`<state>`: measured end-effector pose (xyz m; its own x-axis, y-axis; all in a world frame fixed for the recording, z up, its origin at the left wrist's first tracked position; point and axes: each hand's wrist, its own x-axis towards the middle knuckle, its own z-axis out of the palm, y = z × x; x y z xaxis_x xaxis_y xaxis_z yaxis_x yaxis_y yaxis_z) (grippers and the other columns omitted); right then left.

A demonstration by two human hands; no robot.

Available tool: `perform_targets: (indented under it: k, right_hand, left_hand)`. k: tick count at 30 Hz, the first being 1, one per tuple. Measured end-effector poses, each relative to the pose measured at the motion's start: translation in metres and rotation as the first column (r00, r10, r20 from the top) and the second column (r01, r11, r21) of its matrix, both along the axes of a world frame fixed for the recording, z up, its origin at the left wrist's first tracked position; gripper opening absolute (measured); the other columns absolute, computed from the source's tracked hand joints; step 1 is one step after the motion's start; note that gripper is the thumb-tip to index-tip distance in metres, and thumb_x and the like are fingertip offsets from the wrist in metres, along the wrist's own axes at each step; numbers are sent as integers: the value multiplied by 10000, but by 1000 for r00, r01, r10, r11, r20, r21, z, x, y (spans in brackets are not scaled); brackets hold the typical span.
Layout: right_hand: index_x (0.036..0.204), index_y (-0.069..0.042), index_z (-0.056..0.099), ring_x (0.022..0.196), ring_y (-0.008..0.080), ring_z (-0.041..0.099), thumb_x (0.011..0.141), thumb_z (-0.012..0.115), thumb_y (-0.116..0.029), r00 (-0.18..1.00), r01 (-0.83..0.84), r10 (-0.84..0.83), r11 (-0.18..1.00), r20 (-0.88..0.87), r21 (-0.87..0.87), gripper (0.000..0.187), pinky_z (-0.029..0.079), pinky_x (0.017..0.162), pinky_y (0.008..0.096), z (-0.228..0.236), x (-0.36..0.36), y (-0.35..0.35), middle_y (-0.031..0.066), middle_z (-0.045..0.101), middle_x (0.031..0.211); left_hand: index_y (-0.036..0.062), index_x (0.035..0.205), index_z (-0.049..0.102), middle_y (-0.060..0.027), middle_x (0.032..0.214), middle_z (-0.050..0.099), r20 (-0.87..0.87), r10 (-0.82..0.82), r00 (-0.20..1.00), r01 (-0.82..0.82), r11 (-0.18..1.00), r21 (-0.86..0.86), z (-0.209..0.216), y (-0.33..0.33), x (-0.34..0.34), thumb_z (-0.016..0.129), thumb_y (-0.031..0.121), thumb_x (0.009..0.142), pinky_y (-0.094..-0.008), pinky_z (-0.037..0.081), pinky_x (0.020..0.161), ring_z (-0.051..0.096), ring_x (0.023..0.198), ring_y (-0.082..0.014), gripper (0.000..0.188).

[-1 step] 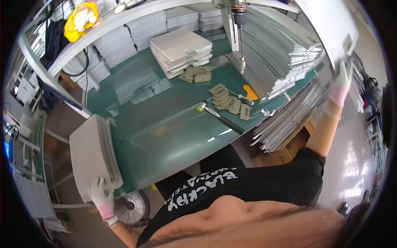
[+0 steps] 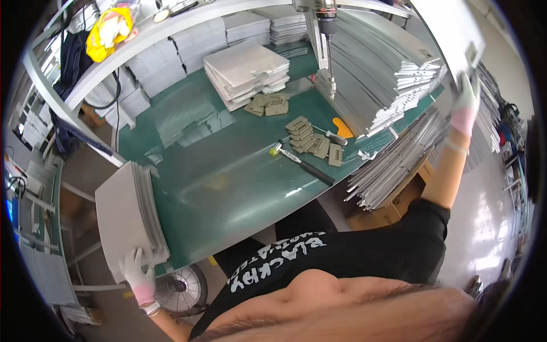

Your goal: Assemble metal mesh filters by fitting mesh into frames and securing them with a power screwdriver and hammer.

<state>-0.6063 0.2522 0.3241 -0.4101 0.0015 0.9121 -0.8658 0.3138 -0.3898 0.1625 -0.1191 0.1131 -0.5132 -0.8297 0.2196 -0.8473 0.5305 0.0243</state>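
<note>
White flat slotted panel (image 2: pixel 450 29), gripped by the right white-gloved hand (image 2: pixel 466 101) beyond the green desk's (image 2: pixel 199 219) right edge, has shifted slightly inward, so it is in motion, while the left white-gloved hand (image 2: pixel 138 276) lies spread on grey stacked panels (image 2: pixel 121 214) at the desk's left.

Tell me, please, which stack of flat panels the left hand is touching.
The stack at the near left corner of the green table: the left hand is on its near end, while the others lie farther back or right.
</note>
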Motion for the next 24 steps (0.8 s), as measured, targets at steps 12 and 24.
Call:
perform_targets:
  k: [12,24]
  right_hand:
    - [1175,-54,675,952,285,680,935,587,-323,953,274,-283,957,105,90,371,503,853,326,2,1,-68,172,704,1050]
    - [1181,-99,652,1197,337,552,850,635,-243,439,-742,786,43,436,669,361,420,1021,468,-281,227,-267,132,636,1204]
  left_hand:
    - [-7,1331,533,-184,1362,549,-329,-235,915,-45,750,-660,100,26,-63,429,172,1016,-486,302,1148,514,1255,-365,377]
    - [-19,1314,466,-228,1356,471,-178,-621,763,646,743,178,-96,74,-320,641,424,829,-555,285,1075,410,1269,-413,680]
